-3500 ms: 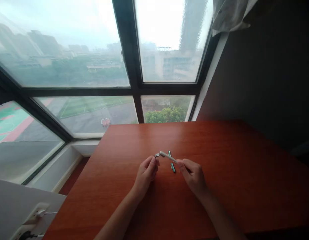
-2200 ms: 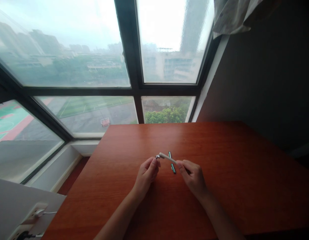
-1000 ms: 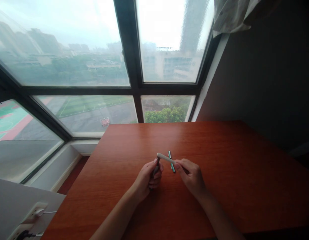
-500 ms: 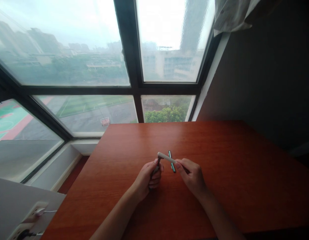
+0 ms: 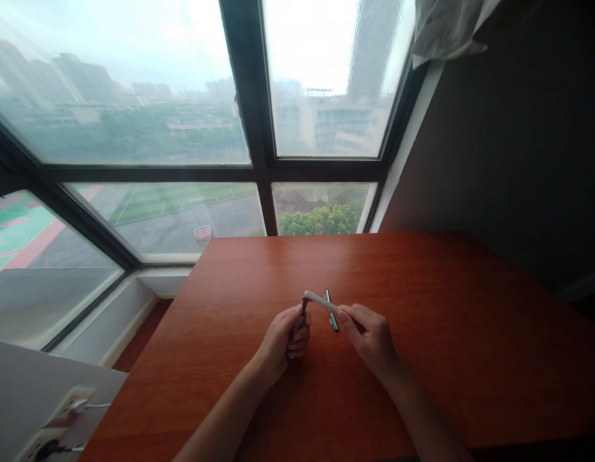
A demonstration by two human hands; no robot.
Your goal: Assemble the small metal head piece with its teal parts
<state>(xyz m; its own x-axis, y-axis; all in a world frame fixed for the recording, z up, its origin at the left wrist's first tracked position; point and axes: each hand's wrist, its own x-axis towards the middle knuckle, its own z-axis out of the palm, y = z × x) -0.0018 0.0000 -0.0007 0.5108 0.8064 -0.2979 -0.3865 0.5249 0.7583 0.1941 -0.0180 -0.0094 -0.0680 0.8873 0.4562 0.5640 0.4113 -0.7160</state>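
Observation:
My left hand (image 5: pixel 284 340) is closed around a slim dark handle (image 5: pixel 304 304) whose narrow end sticks up above the thumb. My right hand (image 5: pixel 373 337) pinches one end of a pale grey stick (image 5: pixel 320 299) between thumb and fingers. The stick slants up to the left, and its rounded far end meets or overlaps the top of the dark handle; whether they are joined I cannot tell. Behind the stick, a narrow black piece with green strips (image 5: pixel 333 322) lies on the table. The stick crosses its middle, so it could be one piece or two.
The reddish-brown wooden table (image 5: pixel 436 308) reaches to the window frame (image 5: pixel 192 174). A wall socket with plugs (image 5: pixel 79 407) is at the lower left. Pale cloth (image 5: pixel 446 29) hangs at the upper right beside the dark wall.
The dark handle's top has tilted or turned slightly against the stick's end, and a small part that jutted rightward under the stick no longer shows. My right hand stays nearly still.

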